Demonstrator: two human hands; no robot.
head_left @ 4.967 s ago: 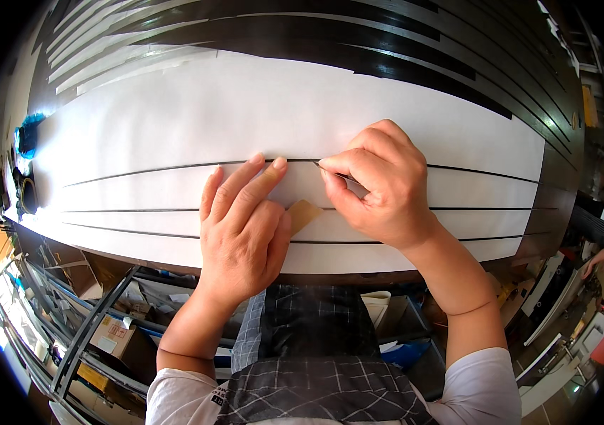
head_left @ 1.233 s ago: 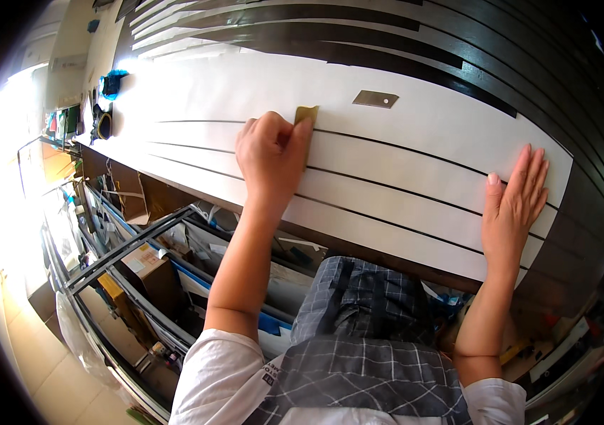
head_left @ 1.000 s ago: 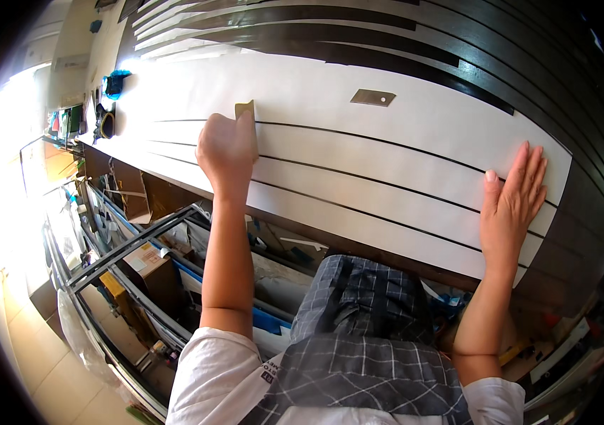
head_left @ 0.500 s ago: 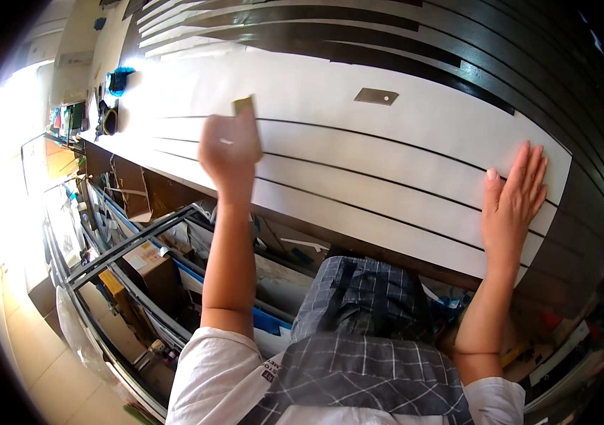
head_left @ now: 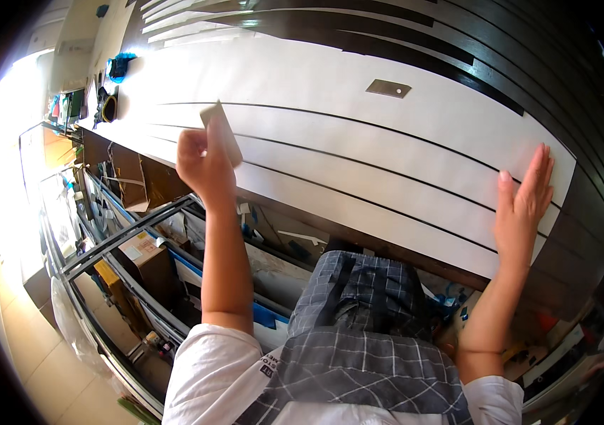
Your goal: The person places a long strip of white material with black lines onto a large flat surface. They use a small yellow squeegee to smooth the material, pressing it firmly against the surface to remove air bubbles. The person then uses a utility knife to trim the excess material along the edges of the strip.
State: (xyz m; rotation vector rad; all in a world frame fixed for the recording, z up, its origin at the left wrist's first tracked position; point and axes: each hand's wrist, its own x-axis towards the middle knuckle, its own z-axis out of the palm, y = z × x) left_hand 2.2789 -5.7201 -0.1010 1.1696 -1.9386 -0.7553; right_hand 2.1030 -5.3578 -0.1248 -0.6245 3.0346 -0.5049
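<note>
A long white sheet (head_left: 302, 81) with thin dark lines running along it covers the near part of the dark bench. Over its left part, my left hand (head_left: 206, 166) is closed on a small flat tan card (head_left: 224, 134), which looks like a squeegee and stands tilted out of the fingers. Whether the card touches the sheet I cannot tell. My right hand (head_left: 525, 195) is stretched out at the sheet's right end, fingers together and thumb apart, holding nothing. Between the hands, farther back, a slanted metal cutter blade (head_left: 389, 88) with a small hole lies on the sheet.
Dark strips (head_left: 415, 46) lie across the bench beyond the sheet. Tape rolls (head_left: 107, 106) and a blue bundle (head_left: 120, 66) sit at its left end. Below on the left stands a metal-framed rack (head_left: 125, 241) with panels and a cardboard box (head_left: 147, 258).
My left hand has moved left with the card, which now leans the other way. My right hand stays at the sheet's right end, its fingers closer together. The view has shifted slightly.
</note>
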